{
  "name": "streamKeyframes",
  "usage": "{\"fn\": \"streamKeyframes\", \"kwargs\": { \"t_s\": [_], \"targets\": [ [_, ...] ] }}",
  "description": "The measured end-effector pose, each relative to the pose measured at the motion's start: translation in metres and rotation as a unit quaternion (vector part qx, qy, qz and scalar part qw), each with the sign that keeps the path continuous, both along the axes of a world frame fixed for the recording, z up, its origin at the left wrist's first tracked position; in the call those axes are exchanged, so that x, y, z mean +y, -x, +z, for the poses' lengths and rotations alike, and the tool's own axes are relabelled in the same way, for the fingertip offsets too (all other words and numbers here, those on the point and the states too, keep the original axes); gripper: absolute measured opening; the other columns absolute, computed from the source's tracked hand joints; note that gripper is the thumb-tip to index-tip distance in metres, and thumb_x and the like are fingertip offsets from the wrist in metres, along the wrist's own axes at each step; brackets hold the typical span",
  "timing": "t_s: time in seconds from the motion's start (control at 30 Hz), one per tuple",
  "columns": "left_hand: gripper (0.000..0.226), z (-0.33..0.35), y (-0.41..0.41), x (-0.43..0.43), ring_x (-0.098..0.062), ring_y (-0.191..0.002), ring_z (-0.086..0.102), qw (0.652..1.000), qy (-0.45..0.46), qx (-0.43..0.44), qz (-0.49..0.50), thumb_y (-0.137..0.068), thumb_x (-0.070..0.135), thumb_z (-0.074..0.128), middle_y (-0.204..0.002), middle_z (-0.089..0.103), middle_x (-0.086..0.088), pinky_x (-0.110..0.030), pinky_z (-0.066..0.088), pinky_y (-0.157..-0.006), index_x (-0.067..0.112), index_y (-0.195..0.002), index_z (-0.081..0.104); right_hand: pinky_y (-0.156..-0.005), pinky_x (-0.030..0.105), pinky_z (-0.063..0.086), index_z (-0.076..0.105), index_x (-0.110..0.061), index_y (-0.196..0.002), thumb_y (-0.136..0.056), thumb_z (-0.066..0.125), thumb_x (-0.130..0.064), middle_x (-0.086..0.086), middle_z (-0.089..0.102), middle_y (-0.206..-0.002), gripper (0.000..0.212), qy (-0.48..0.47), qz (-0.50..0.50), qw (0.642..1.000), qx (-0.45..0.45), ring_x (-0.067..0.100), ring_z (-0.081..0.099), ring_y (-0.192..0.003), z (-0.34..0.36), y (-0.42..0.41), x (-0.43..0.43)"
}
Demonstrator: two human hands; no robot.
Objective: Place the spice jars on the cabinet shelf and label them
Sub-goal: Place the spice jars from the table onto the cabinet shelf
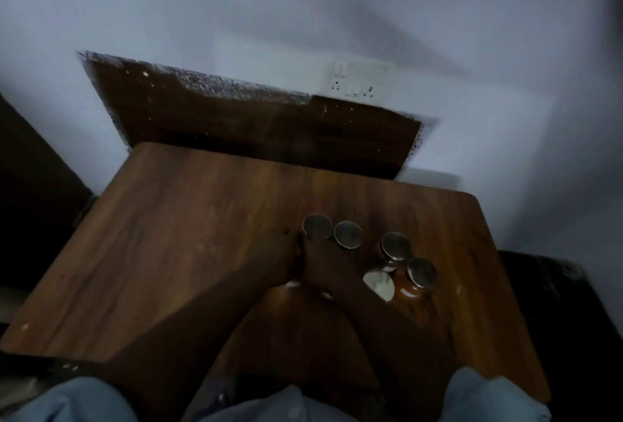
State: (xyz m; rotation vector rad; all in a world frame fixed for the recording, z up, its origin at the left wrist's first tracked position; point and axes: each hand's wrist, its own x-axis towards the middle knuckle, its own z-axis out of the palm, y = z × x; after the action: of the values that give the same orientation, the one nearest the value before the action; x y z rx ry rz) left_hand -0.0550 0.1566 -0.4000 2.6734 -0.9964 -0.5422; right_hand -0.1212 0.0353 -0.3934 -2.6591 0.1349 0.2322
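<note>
My left hand (286, 261) and right hand (322, 268) lie pressed together, side against side, near the middle of the brown wood-grain table (168, 236). Their fingertips reach the leftmost of the small glass spice jars with round grey metal lids (317, 226). The view is dim and smeared, so I cannot tell whether either hand is closed round anything.

The jars stand in a loose cluster right of the table's middle, well short of its far edge. A second is just beside the first, and two more are nearer the right edge, one showing orange-brown contents (409, 288). A pale round disc (379, 285) lies against them, perhaps a tipped lid or jar.

I judge the step to be gathering jars for the carry. I would take one per hand, gripping the glass body rather than the lid, and lift straight up so that neighbours are not knocked over. I cannot pick out a cabinet shelf. Behind the far edge are a dark brown panel (236, 118) and a white wall socket (357, 82).
</note>
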Motion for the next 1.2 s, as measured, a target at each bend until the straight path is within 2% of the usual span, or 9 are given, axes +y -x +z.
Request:
{"fn": "streamKeyframes", "kwargs": {
  "t_s": [0.2,0.37,0.5,0.6,0.7,0.87,1.0,1.1,1.2],
  "targets": [
    [0.096,-0.061,0.011,-0.004,-0.038,-0.141,0.035,0.998,-0.051,0.019,-0.028,-0.084,0.04,0.072,-0.164,0.023,-0.01,-0.044,0.044,-0.102,0.023,-0.16,0.016,-0.106,0.037,0.044,0.047,-0.009,-0.145,-0.085,0.073,-0.023,0.01,0.04,-0.153,0.067,-0.016,-0.023,0.999,0.032,0.027,0.052,-0.129,-0.05,0.027,0.006],
    [0.092,-0.078,0.005,-0.009,-0.035,-0.126,0.05,0.999,-0.039,0.004,-0.03,-0.08,0.044,0.073,-0.151,0.039,-0.009,-0.042,0.05,-0.095,0.027,-0.157,0.025,-0.089,0.028,0.041,0.057,-0.011,-0.134,-0.083,0.072,-0.019,0.008,0.043,-0.151,0.053,-0.046,-0.031,0.998,0.008,0.028,0.057,-0.12,-0.057,0.03,-0.001],
    [0.067,-0.065,0.002,-0.009,-0.028,-0.113,0.056,0.999,0.018,-0.04,0.02,-0.082,0.056,0.061,-0.136,0.05,-0.006,-0.036,0.049,-0.083,0.028,-0.142,0.046,-0.087,0.031,0.044,0.055,-0.012,-0.135,-0.082,0.072,-0.019,0.008,0.048,-0.146,0.056,-0.077,-0.046,0.995,-0.04,0.03,0.059,-0.117,-0.051,0.031,-0.006],
    [0.069,-0.047,-0.003,-0.006,-0.02,-0.099,0.057,0.989,0.106,-0.077,0.064,-0.08,0.072,0.054,-0.116,0.059,0.0,-0.029,0.04,-0.071,0.023,-0.129,0.058,-0.1,0.025,0.04,0.045,-0.017,-0.146,-0.084,0.073,-0.04,0.002,0.049,-0.147,0.071,-0.09,-0.093,0.988,-0.084,0.019,0.053,-0.127,-0.038,0.028,-0.011],
    [0.073,-0.022,-0.01,-0.007,-0.011,-0.078,0.052,0.964,0.206,-0.147,0.079,-0.08,0.08,0.048,-0.094,0.058,0.004,-0.025,0.033,-0.062,0.018,-0.113,0.066,-0.108,0.039,0.045,0.026,-0.021,-0.154,-0.079,0.079,-0.043,0.002,0.044,-0.151,0.094,-0.161,-0.126,0.973,-0.111,0.017,0.049,-0.134,-0.018,0.023,-0.01],
    [0.079,0.041,-0.035,-0.013,-0.001,-0.087,0.047,0.935,0.28,-0.178,0.13,-0.08,0.088,0.046,-0.108,0.055,0.011,-0.02,0.04,-0.068,0.025,-0.127,0.058,-0.105,0.039,0.048,0.032,-0.015,-0.151,-0.064,0.077,-0.058,0.004,0.051,-0.146,0.107,-0.269,-0.147,0.936,-0.174,0.02,0.054,-0.131,0.027,-0.001,-0.011],
    [0.054,0.119,-0.064,-0.016,-0.001,-0.093,0.064,0.859,0.485,-0.065,0.15,-0.09,0.075,0.052,-0.109,0.065,0.012,-0.027,0.058,-0.077,0.031,-0.117,0.066,-0.081,0.012,0.054,0.036,-0.041,-0.134,-0.063,0.088,-0.046,-0.017,0.057,-0.125,0.087,-0.369,-0.169,0.884,-0.23,-0.003,0.061,-0.113,0.09,-0.04,-0.03],
    [0.047,0.183,-0.082,-0.014,-0.012,-0.101,0.071,0.825,0.55,0.072,0.11,-0.089,0.062,0.061,-0.108,0.075,0.002,-0.037,0.059,-0.087,0.024,-0.115,0.071,-0.084,0.03,0.061,0.043,-0.037,-0.131,-0.061,0.091,-0.042,-0.012,0.063,-0.127,0.085,-0.417,-0.153,0.842,-0.307,0.004,0.067,-0.11,0.147,-0.069,-0.039],
    [0.036,0.234,-0.094,-0.008,-0.02,-0.102,0.071,0.833,0.547,0.06,0.065,-0.092,0.043,0.064,-0.109,0.074,-0.003,-0.037,0.056,-0.084,0.017,-0.117,0.068,-0.08,0.026,0.06,0.048,-0.038,-0.131,-0.063,0.089,-0.042,-0.017,0.064,-0.124,0.079,-0.408,-0.104,0.831,-0.364,0.001,0.067,-0.107,0.206,-0.089,-0.041]
  ]
}}
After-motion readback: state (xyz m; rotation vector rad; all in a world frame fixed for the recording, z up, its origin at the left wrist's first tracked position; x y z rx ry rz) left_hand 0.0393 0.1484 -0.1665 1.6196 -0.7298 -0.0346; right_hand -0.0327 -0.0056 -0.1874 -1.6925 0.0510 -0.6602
